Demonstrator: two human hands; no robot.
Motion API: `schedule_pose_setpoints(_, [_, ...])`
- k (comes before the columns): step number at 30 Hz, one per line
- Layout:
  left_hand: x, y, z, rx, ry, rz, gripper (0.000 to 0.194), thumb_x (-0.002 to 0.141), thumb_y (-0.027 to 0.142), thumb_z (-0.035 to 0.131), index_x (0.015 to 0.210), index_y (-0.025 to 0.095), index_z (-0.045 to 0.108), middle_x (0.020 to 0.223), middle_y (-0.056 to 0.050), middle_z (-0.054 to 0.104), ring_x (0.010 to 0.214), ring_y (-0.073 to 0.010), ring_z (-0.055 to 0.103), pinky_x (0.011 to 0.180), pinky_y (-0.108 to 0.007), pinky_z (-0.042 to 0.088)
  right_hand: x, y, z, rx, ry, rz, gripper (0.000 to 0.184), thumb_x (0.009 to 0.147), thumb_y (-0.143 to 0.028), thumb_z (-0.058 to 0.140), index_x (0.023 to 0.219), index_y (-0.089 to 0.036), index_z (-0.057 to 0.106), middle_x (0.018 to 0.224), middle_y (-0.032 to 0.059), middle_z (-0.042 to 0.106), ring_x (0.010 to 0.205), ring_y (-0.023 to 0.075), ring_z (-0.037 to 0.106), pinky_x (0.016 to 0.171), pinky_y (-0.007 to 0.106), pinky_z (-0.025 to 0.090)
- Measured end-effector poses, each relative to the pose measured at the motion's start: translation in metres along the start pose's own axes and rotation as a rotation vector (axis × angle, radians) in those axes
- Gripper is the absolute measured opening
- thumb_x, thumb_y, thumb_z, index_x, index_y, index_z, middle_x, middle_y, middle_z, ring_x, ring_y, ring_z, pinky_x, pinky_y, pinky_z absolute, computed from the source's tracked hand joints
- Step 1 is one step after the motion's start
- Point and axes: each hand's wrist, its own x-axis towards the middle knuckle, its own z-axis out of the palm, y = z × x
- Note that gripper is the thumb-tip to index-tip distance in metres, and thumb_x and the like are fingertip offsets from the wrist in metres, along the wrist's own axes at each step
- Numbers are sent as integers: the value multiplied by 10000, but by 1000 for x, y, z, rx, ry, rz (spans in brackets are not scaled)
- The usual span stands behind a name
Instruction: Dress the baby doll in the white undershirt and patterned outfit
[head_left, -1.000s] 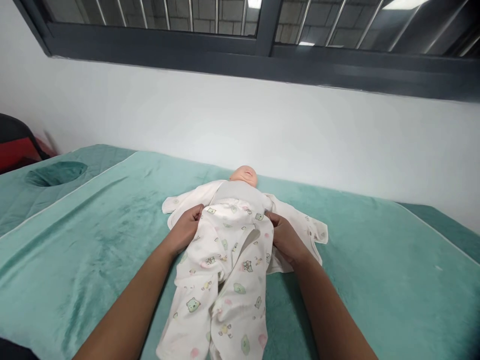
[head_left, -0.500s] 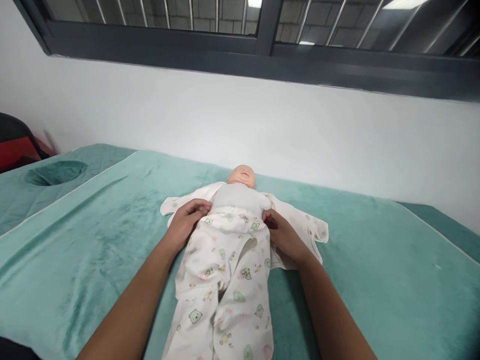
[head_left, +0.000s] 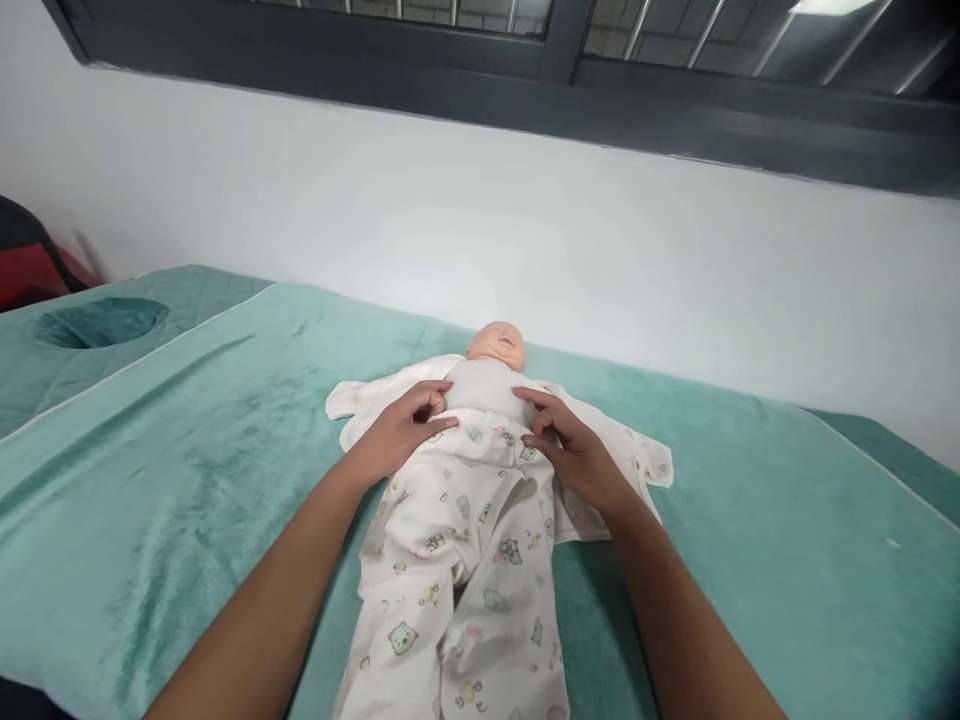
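A baby doll lies on its back, its head at the far end and its grey torso bare of the jacket. Printed white baby pants cover it from the waist down. Beneath its back a white baby jacket is spread, sleeves out to both sides. My left hand rests at the left of the waistband, thumb on the cloth and index finger on the torso, the two apart. On the opposite side my right hand sits likewise, index finger on the torso and thumb by the waistband.
A green cover is spread over the padded bed, with wrinkles at the left. Left of it is a face hole in the bed. A white wall and a dark window frame stand behind. A red and black object is at far left.
Both hands have shifted from the sides of the waist inward onto the front, with index fingers and thumbs now spread apart. The view has tilted down slightly.
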Motion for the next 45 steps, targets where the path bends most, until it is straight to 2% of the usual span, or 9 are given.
schedule_pose_setpoints(3, [5,-2,2,-17,67,7,275,854,425,568,737,222,424,1087,-50,643,1064,-244,566,877,-342,415,8,-5,5,-92,28,-15,185,927,-362,523,787,-244,498,1349,42,599,1213,260,530,961,406,390])
schedule_pose_setpoints(7, [22,-7,4,148,231,-32,256,860,393,536,729,229,389,712,45,503,725,-162,500,679,-274,374,33,-11,10,-387,87,92,143,941,-371,447,871,-263,507,1003,40,702,903,259,616,769,366,414])
schedule_pose_setpoints(12, [45,-14,8,254,302,-90,213,832,302,553,720,230,387,637,65,453,638,-146,447,625,-268,319,66,5,12,-454,199,154,168,898,-370,463,780,-255,429,629,-25,503,601,199,475,601,300,319])
schedule_pose_setpoints(20, [36,-18,17,193,391,-68,55,835,280,528,833,226,536,801,11,628,762,-174,576,725,-289,419,44,25,24,-121,451,190,222,786,-410,668,791,-229,539,744,-25,543,711,164,492,686,292,398])
schedule_pose_setpoints(27, [19,-8,2,289,207,-161,144,801,284,502,789,206,622,788,-9,672,748,-190,584,676,-294,418,29,18,21,-233,458,330,257,836,-435,594,714,-230,501,657,-36,513,639,156,449,625,287,352])
schedule_pose_setpoints(35, [5,12,-19,108,-256,-276,122,642,235,558,692,195,661,806,3,704,818,-224,623,670,-276,464,19,20,6,-314,233,458,327,863,-384,483,584,-224,427,582,-12,503,612,167,426,584,299,287])
schedule_pose_setpoints(38, [4,16,-19,61,-312,-281,183,628,233,558,753,196,686,873,-13,724,913,-260,641,747,-307,500,7,19,-1,-100,95,495,222,821,-331,517,637,-213,552,613,-13,570,610,159,493,587,285,358])
schedule_pose_setpoints(41, [4,17,-17,0,-300,-284,241,616,215,556,810,202,698,891,-31,733,955,-277,646,790,-342,518,-3,18,-5,343,-38,507,122,762,-294,607,818,-204,669,741,-7,662,682,159,571,656,286,438])
schedule_pose_setpoints(45, [4,22,-13,-100,-273,-277,201,627,201,567,772,222,704,817,-31,738,892,-267,667,799,-367,529,-6,16,-3,597,-19,536,226,687,-325,713,871,-193,712,743,17,686,683,172,589,633,295,454])
